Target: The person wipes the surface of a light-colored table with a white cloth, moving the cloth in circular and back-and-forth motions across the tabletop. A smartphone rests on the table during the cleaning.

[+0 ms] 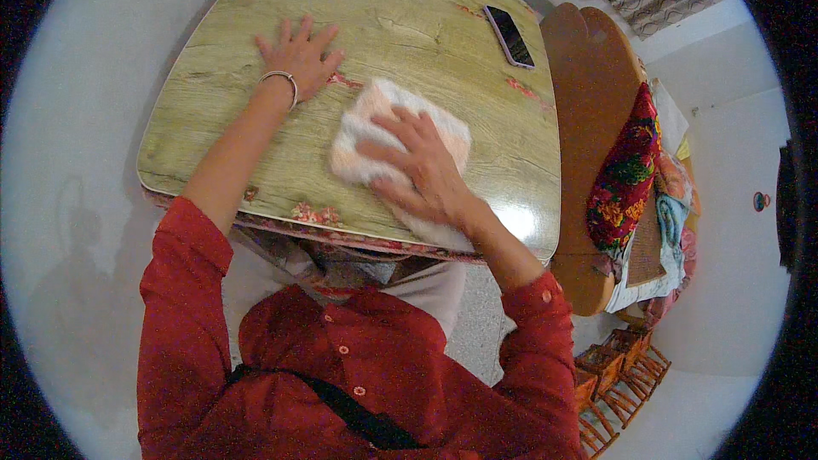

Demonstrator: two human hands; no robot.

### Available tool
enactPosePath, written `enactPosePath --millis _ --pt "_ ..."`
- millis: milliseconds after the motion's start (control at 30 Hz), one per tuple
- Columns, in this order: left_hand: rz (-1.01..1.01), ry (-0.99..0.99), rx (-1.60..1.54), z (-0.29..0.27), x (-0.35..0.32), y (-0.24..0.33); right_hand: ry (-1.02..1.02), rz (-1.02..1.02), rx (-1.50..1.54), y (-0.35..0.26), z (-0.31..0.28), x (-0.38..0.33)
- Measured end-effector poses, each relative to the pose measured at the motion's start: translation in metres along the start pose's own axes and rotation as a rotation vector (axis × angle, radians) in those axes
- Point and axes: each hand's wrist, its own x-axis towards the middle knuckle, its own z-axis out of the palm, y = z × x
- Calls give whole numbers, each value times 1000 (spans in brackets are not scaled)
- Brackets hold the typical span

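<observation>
Head view: looking down on a green, wood-grained worktop (400, 0).
Cloth (362, 123): lying on the worktop, pale white and peach, partly hidden and slightly blurred.
Right hand (422, 166): laid palm down on top of the cloth, with fingers extended and a little apart, not closed around it.
Left hand (300, 60): pressed flat left of and beyond the cloth, with fingers spread wide, gripping nothing.
Bracelet (295, 89): worn on the left wrist, left of the cloth.
Phone (509, 36): lying beyond and right of the cloth.
</observation>
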Motion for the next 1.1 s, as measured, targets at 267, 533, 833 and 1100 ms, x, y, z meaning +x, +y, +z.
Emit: enactPosePath --millis 267,533,833,1100 --pt "-14 13 -38 -10 -5 5 200 349 -83 85 -27 -37" --pt "-21 31 -36 -3 0 4 269 335 -211 125 12 77" --pt "-13 -12 -47 -4 -2 4 -16 50 53 -8 -8 -23" --pt "3 27 -15 -7 -2 3 217 529 -16 40 -37 -99"
